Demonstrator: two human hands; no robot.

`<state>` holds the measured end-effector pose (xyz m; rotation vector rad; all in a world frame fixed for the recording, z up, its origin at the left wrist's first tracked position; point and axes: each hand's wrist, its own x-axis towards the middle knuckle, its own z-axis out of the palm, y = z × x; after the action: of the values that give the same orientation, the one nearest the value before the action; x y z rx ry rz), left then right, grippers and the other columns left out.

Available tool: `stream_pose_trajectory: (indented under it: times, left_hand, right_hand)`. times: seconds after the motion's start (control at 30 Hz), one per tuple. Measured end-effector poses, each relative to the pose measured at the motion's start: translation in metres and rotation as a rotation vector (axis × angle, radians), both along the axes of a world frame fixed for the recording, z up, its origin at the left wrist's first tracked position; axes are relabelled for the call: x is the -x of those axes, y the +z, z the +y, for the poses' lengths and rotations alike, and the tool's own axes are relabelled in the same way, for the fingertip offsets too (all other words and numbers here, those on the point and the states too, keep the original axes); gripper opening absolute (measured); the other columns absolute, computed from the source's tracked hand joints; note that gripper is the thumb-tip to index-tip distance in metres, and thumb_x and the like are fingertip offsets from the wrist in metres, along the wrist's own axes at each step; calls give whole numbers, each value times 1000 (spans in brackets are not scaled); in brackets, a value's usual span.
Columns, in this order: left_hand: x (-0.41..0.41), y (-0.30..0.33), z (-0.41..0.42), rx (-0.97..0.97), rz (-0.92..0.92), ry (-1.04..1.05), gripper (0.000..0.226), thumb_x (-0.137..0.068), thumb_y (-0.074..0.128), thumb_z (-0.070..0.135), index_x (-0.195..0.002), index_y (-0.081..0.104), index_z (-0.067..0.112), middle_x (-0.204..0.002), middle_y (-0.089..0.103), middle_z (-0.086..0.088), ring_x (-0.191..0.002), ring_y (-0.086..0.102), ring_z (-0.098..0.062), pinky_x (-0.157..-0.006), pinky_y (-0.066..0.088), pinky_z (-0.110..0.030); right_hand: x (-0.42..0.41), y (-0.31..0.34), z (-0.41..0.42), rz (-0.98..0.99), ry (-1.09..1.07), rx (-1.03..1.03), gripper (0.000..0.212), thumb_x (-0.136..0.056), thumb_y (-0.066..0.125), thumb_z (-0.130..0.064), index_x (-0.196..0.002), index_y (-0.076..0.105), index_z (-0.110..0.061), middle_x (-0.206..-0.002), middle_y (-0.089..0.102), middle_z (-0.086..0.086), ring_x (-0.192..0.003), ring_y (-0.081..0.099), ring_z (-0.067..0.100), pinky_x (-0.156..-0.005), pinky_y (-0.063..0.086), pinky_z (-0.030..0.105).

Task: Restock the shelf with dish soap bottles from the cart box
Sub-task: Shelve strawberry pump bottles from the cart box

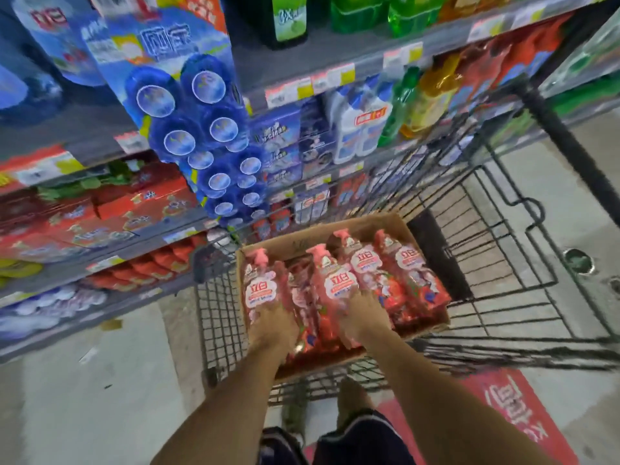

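Simultaneously, left hand (273,325) and right hand (364,317) each grip a pink "立白" bottle (335,283) inside the box (389,226).

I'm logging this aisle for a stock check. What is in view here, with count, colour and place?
dish soap bottles: several, exact count unclear, pink-red with pump tops, in the cardboard box
cardboard box: one, brown, in the cart's near left corner
shopping cart: one, dark wire, on the floor beside the shelves
blue hanging packs: a strip of many, blue, in front of the shelf upright
shelves: several tiers, grey, left and top
green bottles: a few, green, top shelf
white bottles: a few, white with blue caps, middle shelf
red boxes: several, red, lower left shelves
floor sticker: one, red, lower right floor
left hand: grips one bottle
right hand: grips another bottle
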<state>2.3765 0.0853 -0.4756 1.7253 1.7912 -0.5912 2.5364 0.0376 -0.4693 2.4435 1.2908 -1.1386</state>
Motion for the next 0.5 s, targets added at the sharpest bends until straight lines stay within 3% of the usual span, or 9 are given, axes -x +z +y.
stream_pose_trajectory:
  times: [0.1, 0.2, 0.33, 0.43, 0.5]
  left_hand:
    - [-18, -14, 17, 4, 115, 169, 59, -102, 34, 42, -146, 32, 3, -145, 41, -21, -131, 42, -36, -105, 38, -44]
    - [-19, -32, 32, -3, 129, 352, 74, -99, 31, 56, -151, 22, 4, -149, 29, -21, -135, 32, -37, -108, 33, -46]
    - [-6, -44, 38, -3, 92, 491, 90, -89, 34, 74, -148, 28, 7, -150, 27, -22, -136, 30, -40, -110, 34, -51]
    - [-10, -44, 35, -20, 30, 572, 84, -91, 47, 65, -149, 24, 9, -151, 28, -21, -137, 30, -41, -111, 34, -52]
    - [-15, -43, 30, -56, 10, 573, 73, -93, 49, 57, -143, 27, 9, -146, 32, -21, -132, 35, -39, -108, 36, -50]
  right_hand:
    - [-14, -17, 22, 67, -145, 1, 73, -94, 56, -38, -151, 26, -4, -154, 31, 18, -142, 31, 35, -114, 31, 41]
    - [-26, -30, 39, 42, -78, 48, 76, -89, 60, -48, -146, 36, -4, -148, 39, 16, -139, 33, 34, -118, 25, 40]
    - [-41, -45, 48, 161, -38, 151, 82, -69, 67, -71, -131, 60, -17, -137, 55, 8, -132, 45, 28, -114, 35, 43]
    - [-43, -62, 48, 209, -174, 170, 117, -39, 63, -85, -131, 58, -13, -129, 61, 7, -121, 57, 25, -102, 50, 41]
    - [-37, -57, 53, 242, -217, 145, 126, -46, 76, -73, -145, 40, -5, -135, 58, 11, -124, 56, 28, -104, 49, 40]
